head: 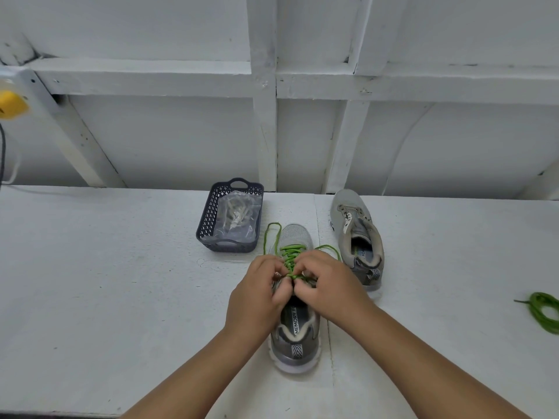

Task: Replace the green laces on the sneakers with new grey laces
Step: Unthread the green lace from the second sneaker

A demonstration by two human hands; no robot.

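Left hand [260, 290] and right hand [325, 287], fingers curled, pinch the green lace [292, 252] on the near sneaker [298, 334]. At 1 o'clock stands the unlaced sneaker [358, 237]; at 11, a basket [208, 219] holding bagged laces [237, 217]; at 3, a loose lace [543, 311]

We see a grey sneaker [295, 328] with a bright green lace [290, 252] and a black-and-white chevron heel tab. A second grey sneaker [357, 237] matches it. The basket [211, 234] is dark navy lattice; the table [106, 282] is white. A loose green lace [544, 311] lies coiled.
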